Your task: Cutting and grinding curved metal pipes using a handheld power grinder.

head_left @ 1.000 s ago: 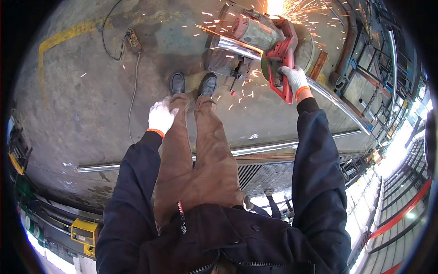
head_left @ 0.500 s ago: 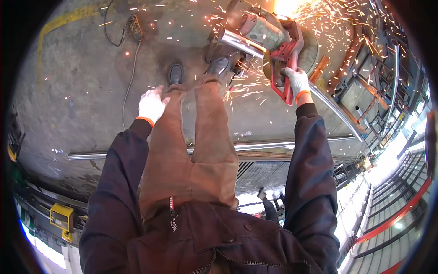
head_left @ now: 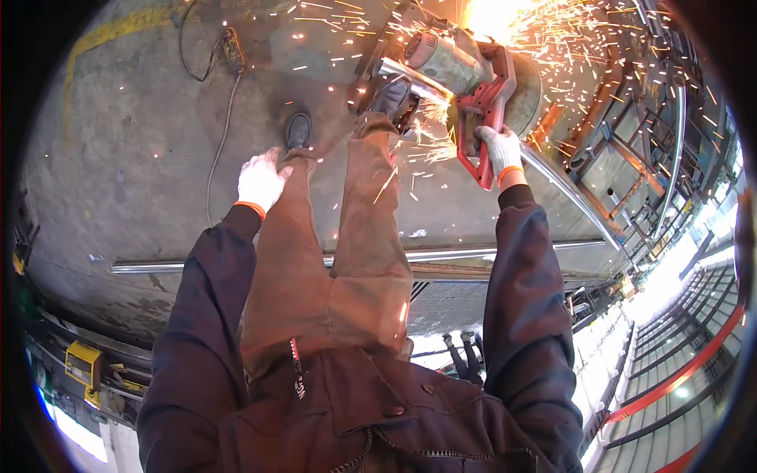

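Scuffed grey concrete floor (head_left: 142,181) spreads around the wearer, smooth but blotched, with a worn yellow line (head_left: 87,55) at ten o'clock. At eleven lies an oblong socket block (head_left: 233,51), its thin cable curling beside it. A long, shiny metal bar (head_left: 158,268) lies straight across the floor from nine o'clock towards three, passing beyond the brown cloth trousers (head_left: 315,292). The dark shoes (head_left: 300,130) look smooth; the right one stands close to the machine.

At one o'clock, on the floor, sits the power saw (head_left: 461,67). Its rounded motor housing is dull grey-green and grimy, joined to a scuffed red frame with a looped handle (head_left: 490,102). Behind the frame shows a large, round, dull grey-brown part. A polished metal tube (head_left: 414,79) runs beneath, bright as a mirror, and a similar length slants out towards three o'clock. White-orange glare bursts beyond the motor, and streaks of sparks scatter widely, some near the right shoe.

The right hand (head_left: 501,150), at two o'clock in a pale knitted glove with an orange cuff, grips the handle. The left hand (head_left: 261,183), at ten, is gloved alike, fingers loosely spread and holding nothing, beside the left trouser leg; whether it touches the cloth I cannot tell.
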Available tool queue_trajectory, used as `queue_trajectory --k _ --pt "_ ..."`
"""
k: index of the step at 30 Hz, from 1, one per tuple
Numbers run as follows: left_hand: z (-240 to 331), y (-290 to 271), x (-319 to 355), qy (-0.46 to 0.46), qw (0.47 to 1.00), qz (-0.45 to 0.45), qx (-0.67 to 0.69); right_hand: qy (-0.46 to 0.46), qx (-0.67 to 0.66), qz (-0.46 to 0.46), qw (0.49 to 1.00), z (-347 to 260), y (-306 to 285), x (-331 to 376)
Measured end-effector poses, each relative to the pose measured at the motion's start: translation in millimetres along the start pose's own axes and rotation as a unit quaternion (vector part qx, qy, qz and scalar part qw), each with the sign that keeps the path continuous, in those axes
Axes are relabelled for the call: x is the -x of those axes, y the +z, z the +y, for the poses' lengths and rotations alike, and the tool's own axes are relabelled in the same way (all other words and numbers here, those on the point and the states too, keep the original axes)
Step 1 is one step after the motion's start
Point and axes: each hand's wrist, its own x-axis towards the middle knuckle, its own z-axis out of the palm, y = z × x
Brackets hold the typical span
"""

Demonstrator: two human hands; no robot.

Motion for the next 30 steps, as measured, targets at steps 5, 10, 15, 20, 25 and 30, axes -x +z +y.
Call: queue_trajectory --k 5,10,15,20,25,30 --pt "22 -12 -4 -0.013 1.000 -0.018 0.010 0.006 -0.006 0.005 1.000 1 -4 -3" --pt "24 -16 -1 -0.024 0.999 -0.037 0.015 0.016 -0.068 -0.026 0.997 -20 6 11" --pt "36 -24 -13 -0.015 0.998 -0.062 0.021 0.009 -0.029 0.001 1.000 -2 -3 2" --pt "35 -27 -11 -0.026 0.996 -0.079 0.027 0.016 -0.014 -0.002 1.000 -24 0 15" --pt "39 -31 -10 -0.035 0.995 -0.093 0.025 0.010 -0.059 -0.010 0.998 -18 4 13" --pt "44 -30 -16 -0.031 0.995 -0.093 0.031 -0.007 -0.057 0.000 0.998 6 1 -2"
